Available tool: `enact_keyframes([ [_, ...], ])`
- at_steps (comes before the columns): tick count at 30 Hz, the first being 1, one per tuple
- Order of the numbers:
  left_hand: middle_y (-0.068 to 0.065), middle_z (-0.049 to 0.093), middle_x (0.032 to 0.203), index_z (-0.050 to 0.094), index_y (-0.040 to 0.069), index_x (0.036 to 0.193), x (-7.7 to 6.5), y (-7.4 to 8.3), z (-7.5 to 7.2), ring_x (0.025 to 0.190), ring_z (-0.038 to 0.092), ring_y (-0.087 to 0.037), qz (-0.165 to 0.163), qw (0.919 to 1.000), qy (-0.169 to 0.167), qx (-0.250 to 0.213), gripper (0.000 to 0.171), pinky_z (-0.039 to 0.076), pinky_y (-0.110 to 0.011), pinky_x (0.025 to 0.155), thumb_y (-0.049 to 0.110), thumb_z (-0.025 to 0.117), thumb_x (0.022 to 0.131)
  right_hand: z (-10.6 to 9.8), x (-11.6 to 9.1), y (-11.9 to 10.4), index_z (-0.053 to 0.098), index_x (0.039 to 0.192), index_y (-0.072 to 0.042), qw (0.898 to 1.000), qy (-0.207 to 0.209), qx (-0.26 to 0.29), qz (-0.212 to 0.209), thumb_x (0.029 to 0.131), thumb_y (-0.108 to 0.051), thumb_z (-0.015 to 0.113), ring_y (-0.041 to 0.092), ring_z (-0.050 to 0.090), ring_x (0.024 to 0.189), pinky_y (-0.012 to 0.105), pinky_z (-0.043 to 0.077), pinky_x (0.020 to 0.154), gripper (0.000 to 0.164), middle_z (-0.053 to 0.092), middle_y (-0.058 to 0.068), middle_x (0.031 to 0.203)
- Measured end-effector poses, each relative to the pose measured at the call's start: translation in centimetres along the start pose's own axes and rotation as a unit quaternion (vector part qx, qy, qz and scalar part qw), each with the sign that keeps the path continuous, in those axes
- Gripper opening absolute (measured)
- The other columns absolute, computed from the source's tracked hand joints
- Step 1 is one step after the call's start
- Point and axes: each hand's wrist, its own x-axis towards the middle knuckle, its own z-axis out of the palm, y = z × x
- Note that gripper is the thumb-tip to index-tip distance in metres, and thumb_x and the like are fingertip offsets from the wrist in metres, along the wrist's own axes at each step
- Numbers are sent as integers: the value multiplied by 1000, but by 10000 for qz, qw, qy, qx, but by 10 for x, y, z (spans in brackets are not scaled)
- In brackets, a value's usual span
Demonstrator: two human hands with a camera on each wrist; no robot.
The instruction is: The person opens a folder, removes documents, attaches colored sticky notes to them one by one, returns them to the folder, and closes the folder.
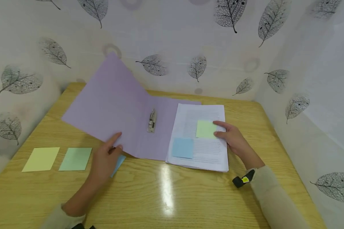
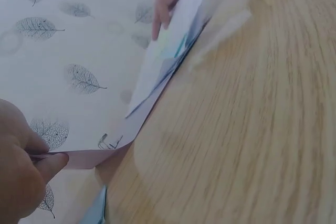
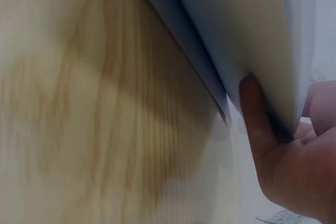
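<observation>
A purple lever-arch folder [image 1: 111, 105] stands with its left cover tilted up. My left hand [image 1: 104, 159] pinches the cover's near edge, thumb and fingers on either side of it in the left wrist view. A metal clip [image 1: 152, 121] sits inside near the spine. Over the folder's right side lies a stack of printed papers [image 1: 209, 154], bearing a light green sticky note [image 1: 205, 128] and a blue sticky note [image 1: 182, 148]. My right hand [image 1: 235, 138] grips the stack's right edge, with index finger and thumb overlapping the green note's right side.
On the wooden table [image 1: 137, 197] to the left lie a yellow sticky note [image 1: 41, 159] and a green sticky note [image 1: 75, 159]. Another blue note [image 1: 118, 165] is partly hidden behind my left hand. A leaf-patterned backdrop [image 1: 172, 41] rises along the table's back and sides.
</observation>
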Motion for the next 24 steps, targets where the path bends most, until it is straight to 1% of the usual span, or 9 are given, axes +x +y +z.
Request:
enact_keyframes([
  [4, -7, 50, 73, 48, 19, 151, -5, 1, -1, 57, 41, -7, -112, 9998, -130, -84, 48, 42, -25, 47, 20, 56, 104, 2, 2, 3, 34, 157, -9, 9896, 66, -1411, -252, 97, -6, 58, 43, 25, 149, 58, 32, 116, 65, 19, 19, 167],
  [6, -8, 54, 75, 48, 18, 151, -6, 0, 0, 57, 41, -6, -100, 9998, -143, -125, 48, 42, -25, 48, 19, 56, 104, 4, 3, 4, 30, 159, -9, 9819, 100, -1844, -422, 97, -6, 57, 44, 18, 152, 63, 23, 119, 67, 18, 21, 166],
  [8, -10, 56, 77, 49, 17, 150, -7, -1, 1, 58, 41, -6, -55, 9998, -119, -164, 48, 42, -24, 48, 17, 57, 103, 6, 3, 4, 30, 159, -11, 9774, 163, -2033, -551, 97, -7, 56, 44, 16, 152, 64, 21, 119, 68, 19, 20, 166],
  [10, -11, 58, 79, 49, 17, 150, -7, -2, 2, 58, 42, -6, -4, 9997, -122, -200, 48, 43, -24, 49, 16, 58, 103, 8, 5, 4, 33, 158, -15, 9805, 244, -1857, -599, 97, -6, 57, 42, 19, 152, 62, 24, 120, 66, 21, 18, 166],
  [12, -12, 57, 78, 48, 17, 151, -7, -3, 4, 58, 42, -6, 12, 9997, -133, -227, 48, 43, -24, 48, 16, 57, 103, 10, 6, 2, 37, 157, -19, 9871, 305, -1472, -545, 97, -6, 58, 41, 30, 148, 57, 35, 115, 65, 23, 16, 166],
  [14, -12, 57, 77, 48, 17, 151, -8, -3, 4, 58, 42, -6, 27, 9996, -139, -263, 48, 43, -24, 48, 16, 57, 103, 12, 8, 0, 40, 156, -24, 9938, 314, -985, -415, 98, -7, 59, 38, 40, 140, 47, 46, 106, 64, 24, 13, 166],
  [16, -10, 55, 75, 48, 17, 151, -9, -2, 5, 57, 41, -6, 3, 9994, -144, -312, 48, 43, -24, 48, 16, 57, 103, 15, 8, -2, 40, 156, -26, 9981, 264, -500, -259, 98, -7, 59, 34, 47, 131, 35, 52, 93, 64, 24, 11, 166],
  [19, -7, 52, 71, 50, 16, 149, -11, 0, 7, 56, 40, -6, 3, 9992, -122, -373, 47, 42, -24, 48, 15, 58, 103, 20, 10, -5, 40, 156, -27, 9997, 180, -96, -110, 98, -7, 60, 31, 48, 128, 24, 52, 84, 65, 24, 7, 167],
  [24, -4, 49, 68, 53, 15, 147, -16, 3, 11, 54, 38, -5, 1, 9994, -61, -340, 46, 40, -23, 46, 12, 59, 102, 30, 13, -8, 39, 157, -26, 9993, -5, 361, 28, 97, -5, 61, 26, 42, 135, 21, 49, 87, 67, 22, 6, 167],
])
